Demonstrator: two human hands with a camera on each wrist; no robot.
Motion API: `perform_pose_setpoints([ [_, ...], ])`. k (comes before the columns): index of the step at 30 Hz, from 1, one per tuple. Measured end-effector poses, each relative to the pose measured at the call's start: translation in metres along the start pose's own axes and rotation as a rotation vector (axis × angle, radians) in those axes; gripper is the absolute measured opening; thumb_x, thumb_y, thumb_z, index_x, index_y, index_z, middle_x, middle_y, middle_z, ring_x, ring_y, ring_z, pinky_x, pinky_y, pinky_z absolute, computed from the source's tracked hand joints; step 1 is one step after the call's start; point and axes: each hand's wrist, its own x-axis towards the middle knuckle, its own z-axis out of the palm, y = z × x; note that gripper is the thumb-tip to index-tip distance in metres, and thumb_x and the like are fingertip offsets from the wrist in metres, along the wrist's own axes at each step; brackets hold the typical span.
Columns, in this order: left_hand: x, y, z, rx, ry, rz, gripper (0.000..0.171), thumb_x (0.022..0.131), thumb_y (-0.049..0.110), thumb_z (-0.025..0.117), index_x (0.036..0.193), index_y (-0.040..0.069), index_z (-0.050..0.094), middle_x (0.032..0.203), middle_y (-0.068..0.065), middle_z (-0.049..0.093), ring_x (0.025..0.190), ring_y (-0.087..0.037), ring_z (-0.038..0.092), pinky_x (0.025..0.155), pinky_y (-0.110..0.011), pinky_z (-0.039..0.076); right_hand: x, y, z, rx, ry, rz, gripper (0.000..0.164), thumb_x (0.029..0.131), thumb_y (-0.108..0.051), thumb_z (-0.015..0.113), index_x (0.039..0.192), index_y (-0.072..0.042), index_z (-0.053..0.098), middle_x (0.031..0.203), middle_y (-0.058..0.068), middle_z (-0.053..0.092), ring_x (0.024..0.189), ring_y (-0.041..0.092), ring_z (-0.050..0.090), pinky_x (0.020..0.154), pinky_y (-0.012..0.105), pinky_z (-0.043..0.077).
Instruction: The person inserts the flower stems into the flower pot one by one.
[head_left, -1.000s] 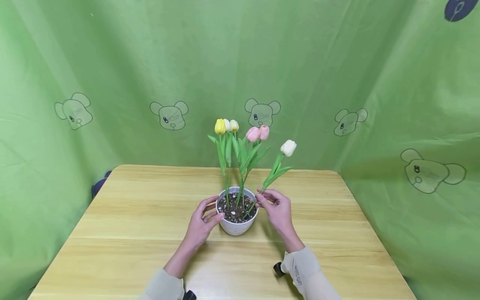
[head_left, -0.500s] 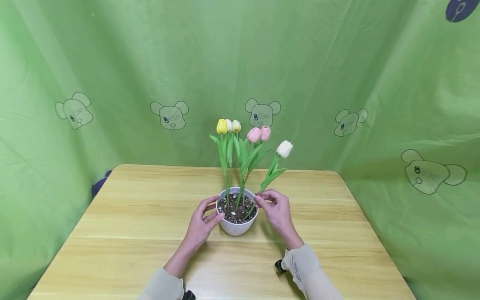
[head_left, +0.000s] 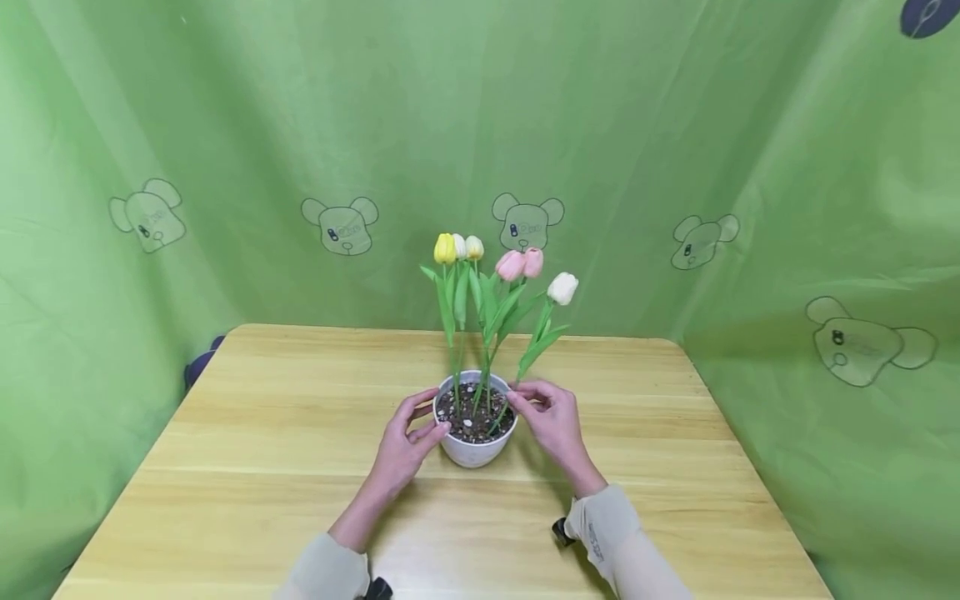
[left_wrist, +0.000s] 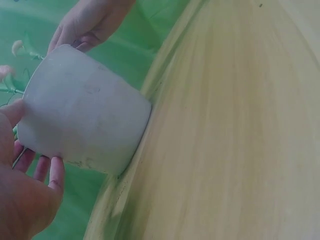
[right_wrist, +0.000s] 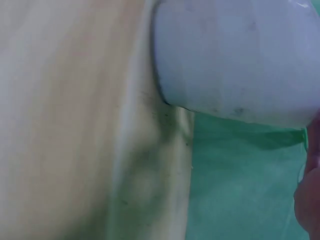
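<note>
A white flower pot (head_left: 474,454) stands upright on the wooden table, filled with dark soil (head_left: 467,433) flecked with white bits. My left hand (head_left: 401,446) grips the pot's left side, thumb at the near rim and fingertips against the wall in the left wrist view. At the right rim, my right hand (head_left: 553,421) pinches the stem of a white tulip (head_left: 562,288), which leans right with its lower stem reaching the soil. A yellow tulip (head_left: 445,248), pale tulips (head_left: 474,247) and pink tulips (head_left: 510,265) stand in the same pot.
The wooden table (head_left: 300,500) extends all around the pot. Behind and beside it hangs a green curtain (head_left: 420,108) printed with bear heads. A dark purple object (head_left: 201,365) shows past the table's left edge.
The white tulip has swung left, closer to the pink ones and more upright. My right hand has shifted slightly left with its stem. My left hand keeps its place on the pot.
</note>
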Motion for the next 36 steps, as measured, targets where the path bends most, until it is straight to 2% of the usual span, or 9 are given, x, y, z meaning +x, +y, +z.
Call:
perform_pose_setpoints([
  [4, 0.001, 0.003, 0.002, 0.0, -0.012, -0.008, 0.06, 0.092, 0.013, 0.079, 0.147, 0.014, 0.055, 0.151, -0.015, 0.05, 0.136, -0.038, 0.052, 0.114, -0.046, 0.051, -0.008, -0.014, -0.001, -0.089, 0.058, -0.082, 0.022, 0.084, 0.006, 0.08, 0.105, 0.012, 0.074, 0.1, 0.028, 0.075, 0.077, 0.006, 0.073, 0.073, 0.019, 0.064],
  [8, 0.001, 0.005, 0.003, -0.002, -0.009, -0.023, 0.06, 0.091, 0.013, 0.079, 0.146, 0.014, 0.055, 0.15, -0.016, 0.051, 0.135, -0.038, 0.053, 0.113, -0.042, 0.052, -0.014, -0.017, -0.001, -0.081, 0.095, -0.118, 0.028, 0.083, 0.009, 0.08, 0.11, 0.012, 0.073, 0.1, 0.029, 0.075, 0.083, 0.022, 0.078, 0.078, 0.023, 0.065],
  [11, 0.001, 0.005, 0.002, -0.011, -0.008, -0.021, 0.061, 0.091, 0.011, 0.079, 0.147, 0.012, 0.054, 0.151, -0.017, 0.051, 0.135, -0.039, 0.054, 0.111, -0.038, 0.053, -0.016, -0.013, -0.002, -0.067, 0.119, -0.107, 0.03, 0.083, 0.01, 0.079, 0.112, 0.013, 0.072, 0.1, 0.029, 0.075, 0.087, 0.034, 0.078, 0.08, 0.024, 0.064],
  [14, 0.001, 0.004, 0.002, -0.018, -0.01, -0.019, 0.061, 0.091, 0.01, 0.078, 0.147, 0.011, 0.054, 0.151, -0.017, 0.05, 0.134, -0.04, 0.054, 0.11, -0.035, 0.054, -0.017, -0.009, -0.004, -0.068, 0.136, -0.079, 0.031, 0.083, 0.009, 0.08, 0.113, 0.013, 0.072, 0.101, 0.029, 0.075, 0.089, 0.036, 0.077, 0.081, 0.022, 0.064],
  [19, 0.001, 0.005, 0.001, -0.01, -0.001, -0.019, 0.061, 0.091, 0.01, 0.079, 0.146, 0.012, 0.055, 0.151, -0.017, 0.051, 0.134, -0.038, 0.054, 0.111, -0.035, 0.054, -0.018, -0.008, -0.007, -0.055, 0.123, -0.016, 0.036, 0.084, 0.007, 0.08, 0.118, 0.011, 0.07, 0.105, 0.029, 0.075, 0.092, 0.026, 0.076, 0.081, 0.02, 0.063],
  [22, 0.001, 0.004, 0.0, -0.013, -0.001, -0.018, 0.061, 0.091, 0.01, 0.079, 0.147, 0.012, 0.054, 0.15, -0.017, 0.051, 0.134, -0.04, 0.053, 0.11, -0.035, 0.054, -0.018, -0.008, -0.008, -0.03, 0.106, 0.032, 0.039, 0.085, 0.006, 0.08, 0.122, 0.011, 0.068, 0.11, 0.029, 0.074, 0.092, 0.015, 0.074, 0.082, 0.018, 0.062],
  [26, 0.0, 0.005, -0.001, -0.014, -0.004, -0.023, 0.061, 0.091, 0.01, 0.078, 0.147, 0.012, 0.054, 0.15, -0.018, 0.051, 0.134, -0.041, 0.054, 0.109, -0.035, 0.054, -0.014, 0.013, -0.008, 0.009, 0.104, 0.036, 0.042, 0.085, 0.002, 0.081, 0.125, 0.008, 0.068, 0.113, 0.028, 0.073, 0.091, 0.007, 0.072, 0.083, 0.019, 0.063],
  [29, 0.0, 0.006, -0.001, -0.005, -0.004, -0.026, 0.061, 0.091, 0.011, 0.079, 0.147, 0.012, 0.054, 0.15, -0.017, 0.052, 0.134, -0.04, 0.054, 0.11, -0.036, 0.054, -0.011, 0.029, -0.007, 0.026, 0.109, 0.023, 0.043, 0.084, 0.0, 0.083, 0.125, 0.006, 0.069, 0.113, 0.027, 0.074, 0.088, 0.004, 0.072, 0.082, 0.02, 0.063],
  [36, 0.001, 0.003, 0.0, -0.02, -0.004, -0.025, 0.061, 0.09, 0.01, 0.079, 0.146, 0.013, 0.055, 0.149, -0.017, 0.052, 0.135, -0.04, 0.053, 0.111, -0.038, 0.054, -0.011, 0.029, -0.007, 0.033, 0.102, 0.047, 0.045, 0.084, 0.002, 0.082, 0.126, 0.005, 0.068, 0.114, 0.028, 0.073, 0.087, 0.003, 0.071, 0.082, 0.021, 0.063],
])
